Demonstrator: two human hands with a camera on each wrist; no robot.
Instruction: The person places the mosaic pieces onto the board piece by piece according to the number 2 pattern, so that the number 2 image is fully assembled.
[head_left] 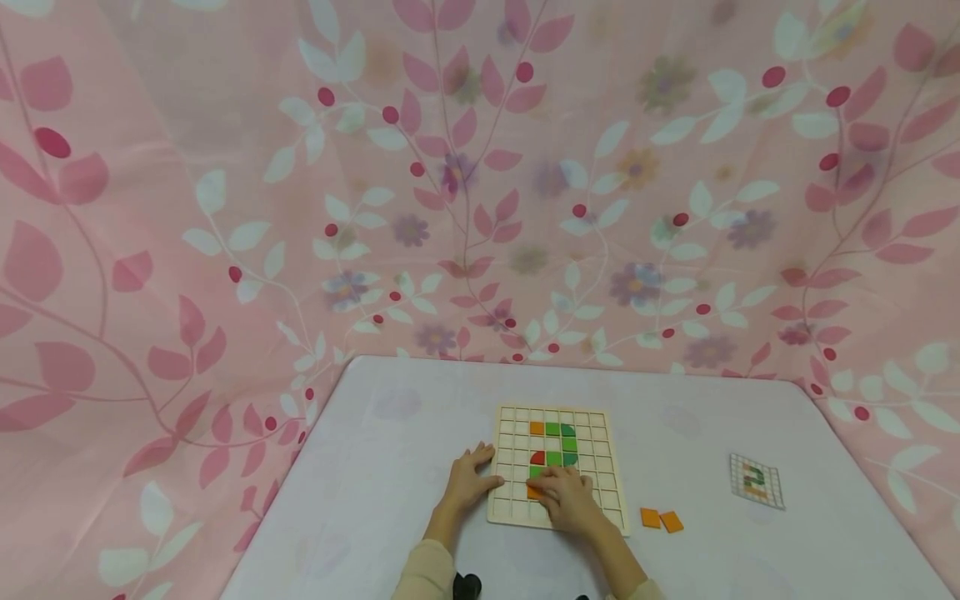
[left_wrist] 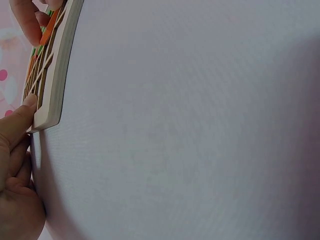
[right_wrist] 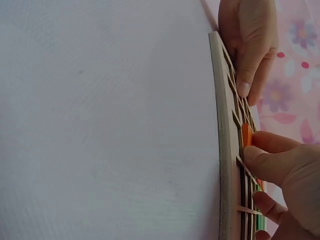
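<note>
A pale wooden grid board [head_left: 513, 510] lies on the table with green, orange and red tiles in several cells. My left hand [head_left: 467, 482] rests at its left edge, the thumb [right_wrist: 244, 86] on the grid and the fingers beside the edge. Over the lower middle cells is my right hand [head_left: 572, 500], pinching an orange square tile [right_wrist: 246, 134] between thumb and index finger. That tile stands tilted at the grid in the right wrist view. Just above it in the head view, a green tile [head_left: 536, 472] is partly covered by the right fingers.
Two loose orange tiles [head_left: 650, 518] lie on the table right of the board. Farther right is a small pattern card [head_left: 756, 481] with a coloured figure on a grid. A pink floral curtain [head_left: 480, 208] hangs behind the white table [head_left: 337, 500].
</note>
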